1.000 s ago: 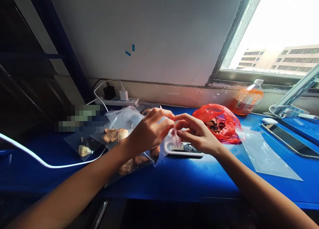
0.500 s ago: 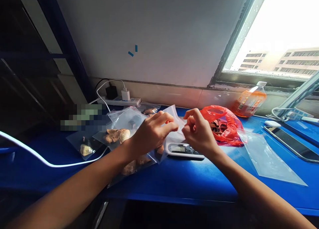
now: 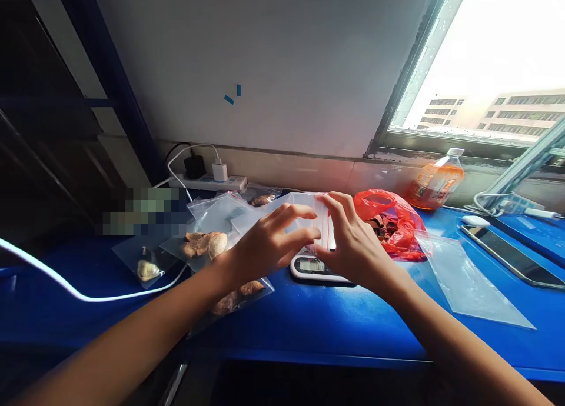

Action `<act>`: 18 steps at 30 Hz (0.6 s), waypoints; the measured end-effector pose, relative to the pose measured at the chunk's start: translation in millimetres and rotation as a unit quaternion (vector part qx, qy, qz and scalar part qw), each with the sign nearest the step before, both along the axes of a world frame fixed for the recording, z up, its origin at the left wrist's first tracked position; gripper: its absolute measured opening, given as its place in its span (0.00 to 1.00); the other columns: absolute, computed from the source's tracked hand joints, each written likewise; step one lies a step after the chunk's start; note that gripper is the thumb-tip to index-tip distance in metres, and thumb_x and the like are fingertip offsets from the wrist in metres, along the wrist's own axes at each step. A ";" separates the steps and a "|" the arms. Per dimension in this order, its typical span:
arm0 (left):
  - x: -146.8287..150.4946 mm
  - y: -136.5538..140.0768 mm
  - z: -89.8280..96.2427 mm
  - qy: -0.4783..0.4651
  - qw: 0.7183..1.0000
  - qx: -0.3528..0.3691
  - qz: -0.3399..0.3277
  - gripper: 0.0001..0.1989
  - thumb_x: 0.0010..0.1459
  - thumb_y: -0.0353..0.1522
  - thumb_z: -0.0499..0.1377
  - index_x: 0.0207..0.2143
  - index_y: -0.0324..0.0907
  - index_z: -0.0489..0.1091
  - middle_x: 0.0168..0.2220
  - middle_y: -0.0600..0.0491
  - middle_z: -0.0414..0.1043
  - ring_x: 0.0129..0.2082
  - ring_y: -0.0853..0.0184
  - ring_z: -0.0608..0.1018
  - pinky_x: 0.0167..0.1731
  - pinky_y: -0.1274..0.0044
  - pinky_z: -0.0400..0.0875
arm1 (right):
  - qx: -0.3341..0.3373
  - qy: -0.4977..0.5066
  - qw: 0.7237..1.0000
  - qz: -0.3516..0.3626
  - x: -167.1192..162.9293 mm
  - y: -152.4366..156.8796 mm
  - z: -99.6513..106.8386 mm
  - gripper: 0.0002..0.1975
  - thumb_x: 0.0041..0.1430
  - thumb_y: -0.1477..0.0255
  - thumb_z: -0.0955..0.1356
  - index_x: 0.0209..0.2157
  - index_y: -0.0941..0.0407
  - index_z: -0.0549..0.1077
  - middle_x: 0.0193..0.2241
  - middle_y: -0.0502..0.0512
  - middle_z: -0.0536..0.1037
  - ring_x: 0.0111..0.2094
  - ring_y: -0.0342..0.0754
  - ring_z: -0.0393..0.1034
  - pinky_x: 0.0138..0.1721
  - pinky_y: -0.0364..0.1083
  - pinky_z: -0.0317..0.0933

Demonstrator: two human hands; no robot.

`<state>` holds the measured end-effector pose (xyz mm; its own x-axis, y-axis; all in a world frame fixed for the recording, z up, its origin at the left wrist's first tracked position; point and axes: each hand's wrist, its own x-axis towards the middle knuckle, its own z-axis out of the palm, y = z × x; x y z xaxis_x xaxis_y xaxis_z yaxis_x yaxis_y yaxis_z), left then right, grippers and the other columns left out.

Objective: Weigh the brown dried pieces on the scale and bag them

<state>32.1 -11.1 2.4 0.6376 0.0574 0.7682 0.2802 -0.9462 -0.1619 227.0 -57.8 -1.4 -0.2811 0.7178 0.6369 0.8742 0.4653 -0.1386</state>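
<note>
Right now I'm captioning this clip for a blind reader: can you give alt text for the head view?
Both hands, left and right, hold a clear bag above a small scale on a blue table. Filled bags lie to the left; a red bag, an empty bag, an orange bottle and a phone lie to the right.

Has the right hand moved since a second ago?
Yes. The right hand has risen from beside the scale display to above it, gripping the clear bag.

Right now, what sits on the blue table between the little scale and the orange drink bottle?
In the head view, a red plastic bag holding brown pieces lies between the scale and the bottle.
</note>
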 end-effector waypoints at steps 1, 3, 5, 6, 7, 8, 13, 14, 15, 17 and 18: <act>-0.4 -0.5 0.5 0.001 1.000 0.001 0.002 0.09 0.62 0.25 0.58 0.45 0.43 0.70 0.49 0.45 0.69 0.49 0.61 0.76 0.48 0.67 0.77 | 0.007 0.003 1.000 -0.004 0.4 0.5 -0.7 0.34 0.55 0.66 0.68 0.62 0.55 0.56 0.57 0.69 0.63 0.46 0.58 0.70 0.25 0.47 0.64; -1.6 -0.6 1.9 -0.004 1.000 -0.008 0.003 0.16 0.63 0.28 0.59 0.53 0.44 0.66 0.55 0.42 0.66 0.56 0.57 0.72 0.53 0.63 0.74 | 0.010 0.005 1.000 -0.005 0.7 1.4 -1.9 0.37 0.54 0.64 0.68 0.63 0.54 0.54 0.57 0.70 0.62 0.46 0.59 0.70 0.24 0.48 0.66; -3.6 0.5 3.2 0.002 1.000 -0.027 -0.003 0.22 0.63 0.33 0.60 0.59 0.44 0.61 0.60 0.39 0.62 0.61 0.54 0.69 0.56 0.60 0.71 | 0.004 0.009 1.000 -0.003 -0.1 1.2 -2.3 0.38 0.54 0.62 0.69 0.64 0.53 0.54 0.58 0.69 0.62 0.45 0.58 0.70 0.27 0.50 0.68; -4.9 1.4 3.8 0.014 0.999 -0.035 -0.002 0.26 0.62 0.36 0.61 0.61 0.44 0.58 0.62 0.37 0.60 0.63 0.53 0.66 0.57 0.58 0.69 | -0.001 0.012 1.000 -0.002 -0.8 0.7 -2.2 0.39 0.55 0.61 0.69 0.65 0.52 0.54 0.58 0.68 0.63 0.45 0.58 0.71 0.28 0.51 0.69; -6.0 2.4 4.1 0.034 0.999 -0.041 0.003 0.32 0.60 0.40 0.63 0.63 0.44 0.56 0.64 0.35 0.56 0.65 0.50 0.63 0.58 0.55 0.67 | -0.008 0.015 1.000 -0.002 -1.5 0.0 -1.8 0.39 0.55 0.60 0.70 0.65 0.52 0.54 0.58 0.67 0.63 0.44 0.57 0.71 0.29 0.51 0.69; -7.0 3.4 4.3 0.055 0.997 -0.042 0.013 0.38 0.57 0.44 0.65 0.64 0.44 0.53 0.66 0.33 0.53 0.66 0.47 0.60 0.59 0.51 0.64 | -0.016 0.019 1.000 -0.001 -2.3 -0.8 -1.3 0.39 0.55 0.60 0.70 0.66 0.51 0.54 0.58 0.66 0.64 0.43 0.56 0.72 0.30 0.52 0.70; -6.3 3.9 2.4 0.088 0.994 -0.022 0.055 0.45 0.54 0.48 0.66 0.66 0.45 0.48 0.68 0.29 0.47 0.68 0.41 0.54 0.60 0.42 0.51 | -0.028 0.061 0.997 0.040 -6.8 -5.7 0.3 0.34 0.58 0.64 0.68 0.64 0.50 0.59 0.56 0.63 0.66 0.45 0.54 0.70 0.36 0.52 0.72; -5.4 2.9 2.1 0.076 0.995 -0.023 0.054 0.42 0.56 0.46 0.64 0.66 0.45 0.49 0.68 0.30 0.49 0.67 0.43 0.57 0.60 0.43 0.51 | -0.025 0.080 0.995 0.054 -7.8 -6.7 0.6 0.30 0.58 0.64 0.68 0.62 0.50 0.61 0.55 0.62 0.67 0.46 0.54 0.70 0.37 0.52 0.72; -4.5 2.0 2.1 0.060 0.997 -0.028 0.049 0.39 0.58 0.45 0.63 0.65 0.46 0.49 0.67 0.32 0.52 0.67 0.45 0.59 0.61 0.45 0.52 | -0.024 0.109 0.991 0.071 -8.9 -7.7 1.2 0.27 0.59 0.64 0.68 0.60 0.50 0.63 0.54 0.62 0.68 0.46 0.54 0.69 0.37 0.51 0.72; -4.0 1.1 3.2 0.011 0.998 -0.052 0.022 0.36 0.59 0.42 0.63 0.64 0.46 0.50 0.64 0.35 0.58 0.65 0.48 0.63 0.61 0.49 0.56 | -0.040 0.210 0.970 0.118 -10.4 -8.8 3.2 0.24 0.60 0.64 0.67 0.57 0.50 0.62 0.51 0.61 0.69 0.46 0.52 0.70 0.36 0.48 0.71; -4.5 1.7 4.3 -0.022 0.997 -0.075 0.004 0.36 0.59 0.42 0.63 0.64 0.47 0.50 0.63 0.37 0.61 0.64 0.50 0.64 0.61 0.51 0.59 | -0.061 0.277 0.948 0.146 -10.7 -8.5 4.4 0.24 0.61 0.63 0.67 0.56 0.50 0.60 0.50 0.60 0.70 0.45 0.50 0.71 0.35 0.47 0.71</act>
